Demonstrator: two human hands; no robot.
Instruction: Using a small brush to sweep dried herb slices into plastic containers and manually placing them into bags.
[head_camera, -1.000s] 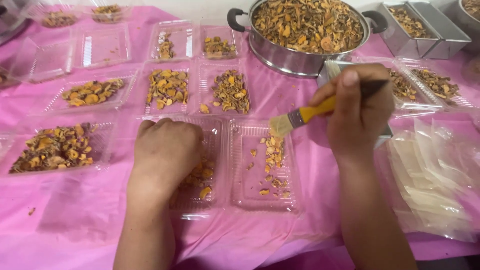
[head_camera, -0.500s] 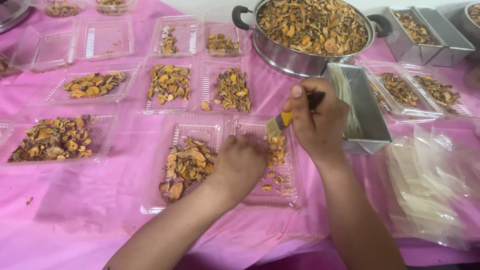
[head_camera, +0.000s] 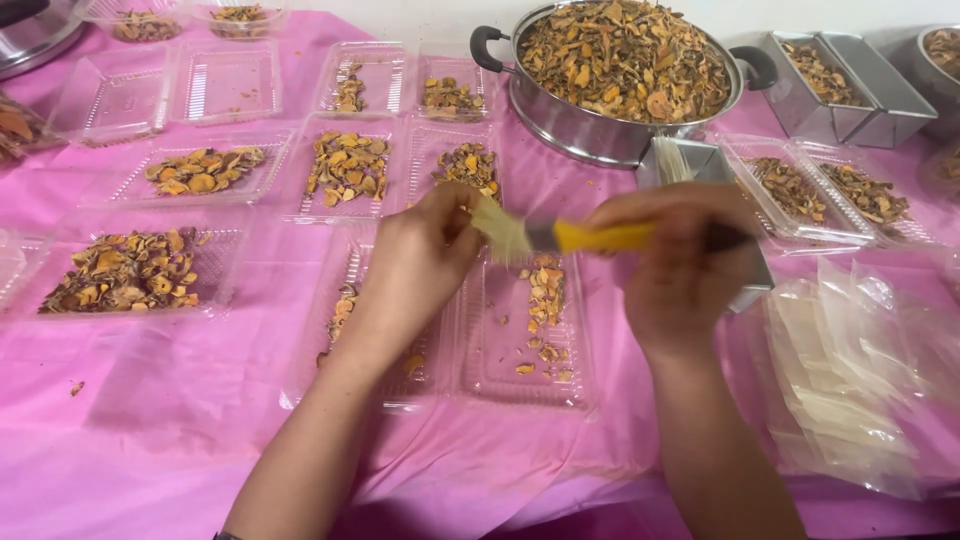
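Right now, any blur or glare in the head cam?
Head view: motion blur smears the right hand, the yellow-handled brush and the left hand; the trays and big steel pot stay sharp. Lighting is even with soft shadows; mild glare on the clear plastic bags.

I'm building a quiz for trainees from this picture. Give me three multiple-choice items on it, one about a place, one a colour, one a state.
1. Where is the big metal pot?
A. At the far side of the table, right of centre
B. On the floor
C. At the near left corner

2. What colour is the brush handle?
A. Blue
B. Yellow
C. Green

3. What is the right hand doing?
A. Resting flat on the cloth
B. Lifting a tray
C. Holding the brush, with the left hand at its bristles

Answers: 1 A, the pot stands beyond the clear trays; 2 B, the handle shows yellow between the hands; 3 C, its fingers wrap the handle.
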